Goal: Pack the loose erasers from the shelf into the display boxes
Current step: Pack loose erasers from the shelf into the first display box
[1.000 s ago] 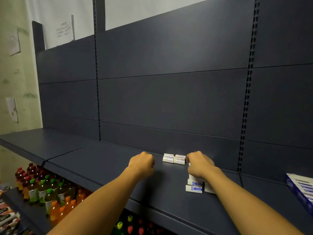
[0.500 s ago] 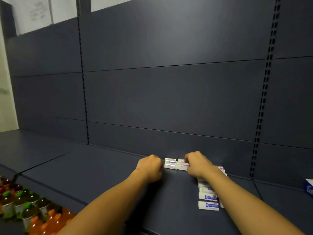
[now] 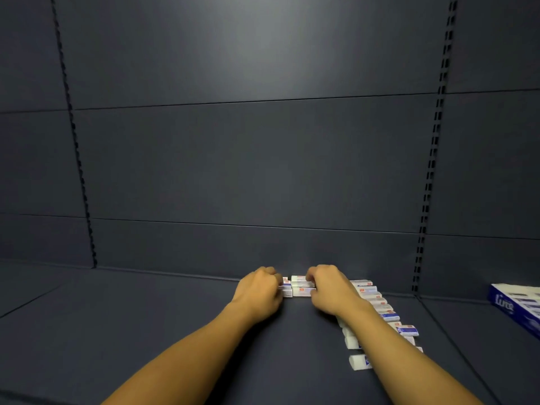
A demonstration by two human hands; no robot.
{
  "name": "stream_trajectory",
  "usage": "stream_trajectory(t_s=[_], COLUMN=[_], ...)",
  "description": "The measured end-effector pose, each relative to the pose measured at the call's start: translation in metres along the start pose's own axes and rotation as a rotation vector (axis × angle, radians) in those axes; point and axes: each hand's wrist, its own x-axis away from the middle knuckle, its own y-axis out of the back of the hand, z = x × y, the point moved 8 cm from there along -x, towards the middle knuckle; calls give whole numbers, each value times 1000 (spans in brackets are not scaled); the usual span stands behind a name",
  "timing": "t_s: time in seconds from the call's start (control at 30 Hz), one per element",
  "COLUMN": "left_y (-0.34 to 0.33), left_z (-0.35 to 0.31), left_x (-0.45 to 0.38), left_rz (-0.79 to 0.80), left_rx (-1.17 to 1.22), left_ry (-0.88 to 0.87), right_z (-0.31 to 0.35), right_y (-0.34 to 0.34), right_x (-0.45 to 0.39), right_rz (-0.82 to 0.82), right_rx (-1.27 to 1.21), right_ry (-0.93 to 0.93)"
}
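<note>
Head camera looks down at a dark grey metal shelf point(image 3: 146, 331), where both my hands meet at a small block of white sleeved erasers point(image 3: 301, 286) near the far back panel. My left hand point(image 3: 258, 292) curls its fingers against the block's left end; my right hand point(image 3: 328, 290) pinches the right end, thumb low and fingers on top. A row of loose white erasers point(image 3: 377, 302) runs nearward under my right forearm. A blue-and-white cardboard display box point(image 3: 517, 308) sits far right.

Two hands point(image 3: 292, 290); one blue display box point(image 3: 517, 309); erasers point(image 3: 380, 309) partly hidden, exact count unclear.
</note>
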Motion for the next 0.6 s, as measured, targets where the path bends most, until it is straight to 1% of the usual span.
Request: stream_trajectory(t_s=[0.17, 0.3, 0.47, 0.6], left_y=[-10, -16, -17, -16], left_z=[3, 2, 6, 9], left_x=[-3, -2, -2, -3], left_rz=[-69, -91, -40, 26], left_rx=[35, 57, 152, 143], left_ry=[-53, -71, -75, -52], right_z=[4, 11, 15, 15], right_y=[-4, -14, -9, -6], right_x=[-1, -1, -6, -5], right_rz=[-45, -85, -158, -181], right_rx=[17, 74, 61, 57], right_ry=[24, 83, 145, 159])
